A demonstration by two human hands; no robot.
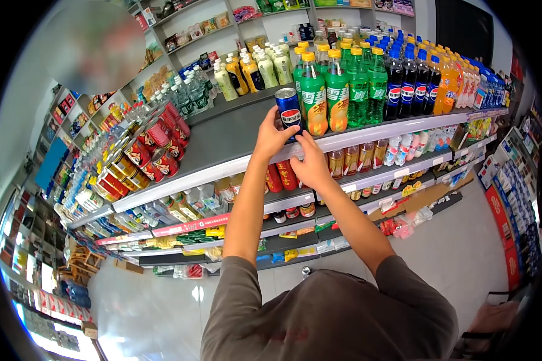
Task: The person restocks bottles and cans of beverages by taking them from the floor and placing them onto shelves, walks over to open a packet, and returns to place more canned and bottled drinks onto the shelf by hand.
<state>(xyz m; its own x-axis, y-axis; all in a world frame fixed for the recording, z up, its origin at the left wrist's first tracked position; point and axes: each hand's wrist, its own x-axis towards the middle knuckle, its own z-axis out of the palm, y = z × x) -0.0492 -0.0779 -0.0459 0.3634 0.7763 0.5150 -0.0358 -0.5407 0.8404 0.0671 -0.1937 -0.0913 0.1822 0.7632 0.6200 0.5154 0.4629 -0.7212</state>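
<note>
A blue cola can stands upright near the front edge of the top shelf. My left hand is wrapped round the can's left side, its thumb across the front. Just below and to the right, my right hand has thumb and fingers apart, with fingertips at the can's lower edge. Whether they press on it I cannot tell. Close to the can's right are green bottles with yellow caps.
Dark cola bottles and orange drink bottles line the shelf to the right. Red cans are grouped at left. Pale-yellow bottles stand behind. Lower shelves hold more drinks, including red cans.
</note>
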